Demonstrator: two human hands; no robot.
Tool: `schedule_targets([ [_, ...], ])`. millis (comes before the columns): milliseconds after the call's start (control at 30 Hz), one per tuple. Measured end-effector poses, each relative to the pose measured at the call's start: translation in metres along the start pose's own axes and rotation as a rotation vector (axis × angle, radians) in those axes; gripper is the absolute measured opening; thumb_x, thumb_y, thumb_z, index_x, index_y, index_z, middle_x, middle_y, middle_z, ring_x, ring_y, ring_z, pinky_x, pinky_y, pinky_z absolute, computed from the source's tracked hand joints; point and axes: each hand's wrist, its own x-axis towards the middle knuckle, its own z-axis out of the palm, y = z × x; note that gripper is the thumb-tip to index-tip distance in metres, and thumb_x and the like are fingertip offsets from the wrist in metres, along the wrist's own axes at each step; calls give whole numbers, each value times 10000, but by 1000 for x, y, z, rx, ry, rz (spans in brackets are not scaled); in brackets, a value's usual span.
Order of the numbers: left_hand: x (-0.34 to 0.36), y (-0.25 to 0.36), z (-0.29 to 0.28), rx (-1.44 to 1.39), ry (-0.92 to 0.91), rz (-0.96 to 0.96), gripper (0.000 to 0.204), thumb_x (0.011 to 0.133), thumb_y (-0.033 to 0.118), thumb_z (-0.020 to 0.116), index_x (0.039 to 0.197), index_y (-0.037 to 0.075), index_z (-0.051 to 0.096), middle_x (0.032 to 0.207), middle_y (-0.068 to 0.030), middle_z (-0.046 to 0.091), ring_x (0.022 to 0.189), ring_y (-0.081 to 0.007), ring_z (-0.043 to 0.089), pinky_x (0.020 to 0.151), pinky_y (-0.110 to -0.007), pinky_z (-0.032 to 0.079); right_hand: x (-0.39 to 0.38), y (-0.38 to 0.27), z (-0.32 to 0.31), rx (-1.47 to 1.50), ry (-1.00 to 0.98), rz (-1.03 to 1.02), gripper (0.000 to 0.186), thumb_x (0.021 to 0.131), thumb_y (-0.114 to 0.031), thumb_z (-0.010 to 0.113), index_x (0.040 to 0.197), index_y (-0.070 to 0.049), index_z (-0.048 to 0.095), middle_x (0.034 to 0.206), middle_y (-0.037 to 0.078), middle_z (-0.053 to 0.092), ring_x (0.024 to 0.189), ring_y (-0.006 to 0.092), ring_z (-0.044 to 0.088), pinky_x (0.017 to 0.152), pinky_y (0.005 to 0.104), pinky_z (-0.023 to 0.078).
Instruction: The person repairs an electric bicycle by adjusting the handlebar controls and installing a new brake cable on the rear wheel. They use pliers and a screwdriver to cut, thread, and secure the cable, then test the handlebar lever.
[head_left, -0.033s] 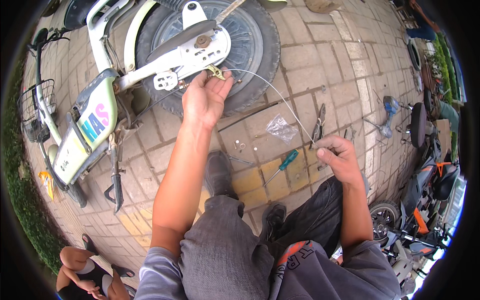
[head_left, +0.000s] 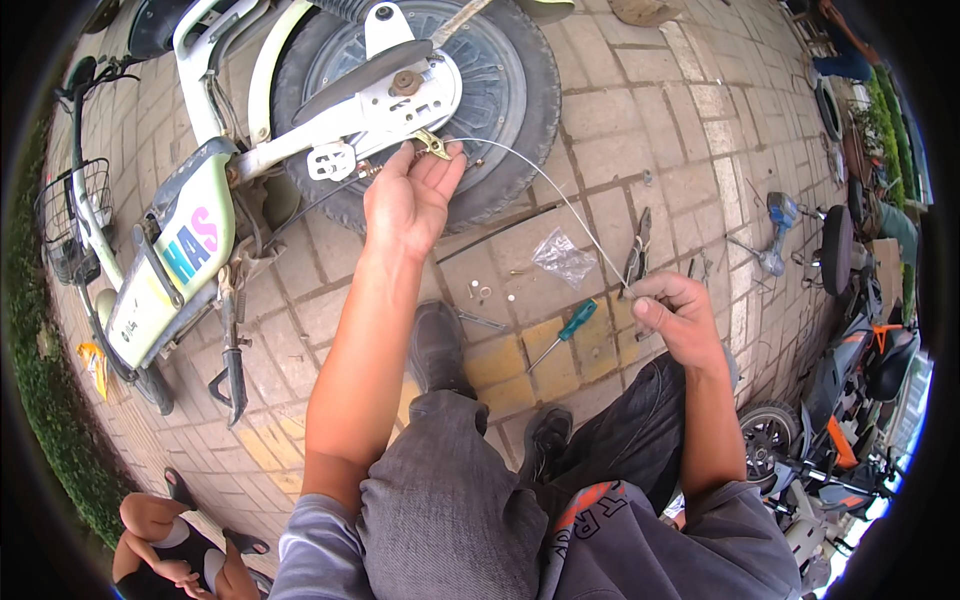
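My left hand (head_left: 408, 198) reaches up to the rear wheel (head_left: 530, 90) of a scooter lying on its side. Its fingers are closed around a small brass-coloured brake lever arm (head_left: 434, 144) below the white swingarm (head_left: 375, 115). From near that arm, a thin bare brake cable (head_left: 565, 195) curves out to the right and down. My right hand (head_left: 678, 318) pinches the free end of the cable between thumb and fingers, above the pavement by my right knee. How the cable sits at the lever arm is partly hidden by my left fingers.
On the paving lie a green screwdriver (head_left: 577, 320), pliers (head_left: 638, 245), a clear plastic bag (head_left: 563, 258), small hardware and a blue power drill (head_left: 776, 235). A parked motorcycle (head_left: 820, 430) stands at right. A seated person (head_left: 165, 550) is at lower left.
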Motion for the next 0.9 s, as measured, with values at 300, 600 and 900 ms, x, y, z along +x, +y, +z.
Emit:
schedule_targets([
  [300,1,4,-12,23,-33,-1,237,971,125,468,1136,-33,529,1118,-170,608,1064,-297,591,972,-431,463,-1,4,-3,62,3,27,205,833,-122,716,974,10,646,765,9,621,666,59,559,594,201,446],
  [600,5,-4,-7,35,44,66,219,954,106,509,1133,-19,534,1090,-149,608,1041,-274,602,952,-445,463,13,10,-2,-26,63,-5,183,852,-130,691,957,8,635,756,13,622,658,69,554,602,211,444],
  [900,-6,0,2,148,127,24,239,957,119,511,1131,-44,522,1101,-167,603,1049,-321,601,968,-479,440,23,17,-16,-41,194,12,135,852,-101,675,944,-7,642,731,0,601,640,70,520,592,212,417],
])
